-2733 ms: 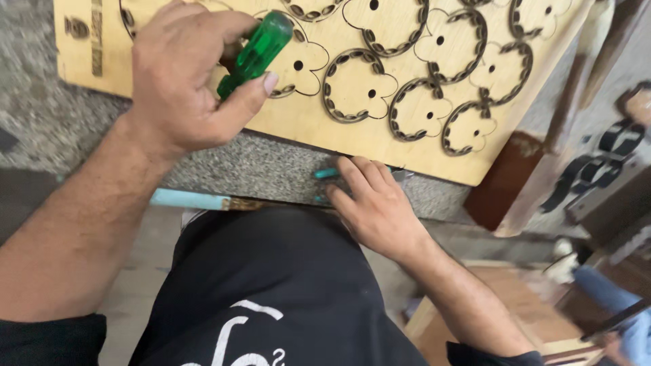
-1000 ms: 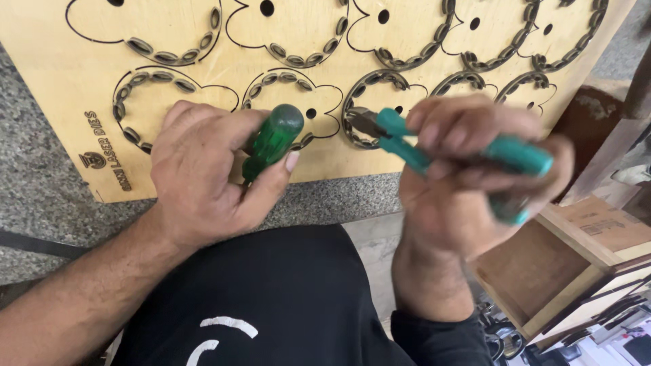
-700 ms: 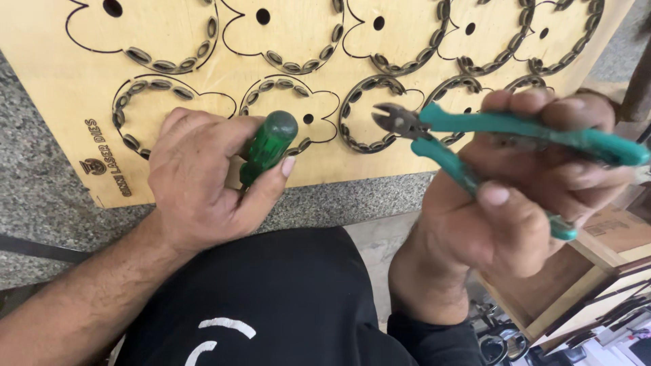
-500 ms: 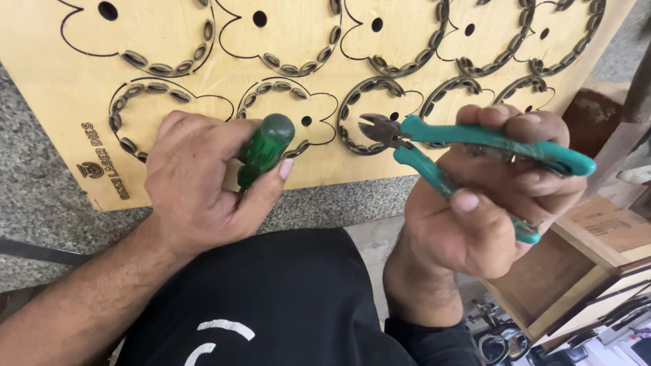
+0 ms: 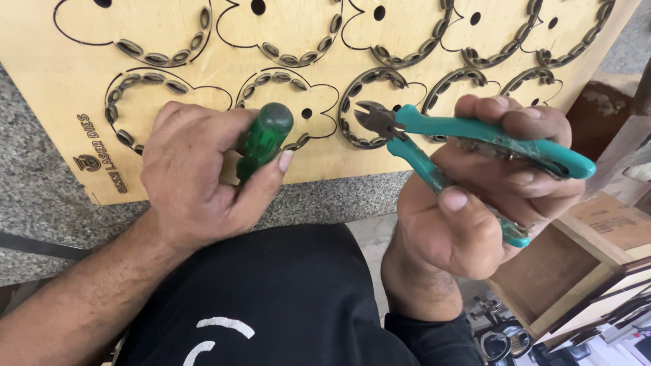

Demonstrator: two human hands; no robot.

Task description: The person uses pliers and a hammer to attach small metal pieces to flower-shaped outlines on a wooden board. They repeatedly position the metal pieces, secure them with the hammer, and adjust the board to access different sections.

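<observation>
Left hand (image 5: 196, 179) at centre left of the frame, fingers clenched around a green-handled screwdriver (image 5: 264, 139), handle end up, shaft hidden behind the hand. Right hand (image 5: 481, 183) at centre right, gripping teal-handled pliers (image 5: 461, 139), tips slightly parted and pointing left, just above the wooden board (image 5: 305, 81). Board across the top, cut with flower-like outlines, resting on a speckled stone counter (image 5: 41, 196). Black shirt (image 5: 271, 298) at bottom centre.

- The left hand (image 5: 196, 179) was closed in a fist, knuckles up, thumb pressed alongside the curled fingers, forearm reaching in from the lower left.
- The right hand (image 5: 485, 186) was raised, fingers wrapped in a squeezing grip, thumb extended, wrist bent.
</observation>
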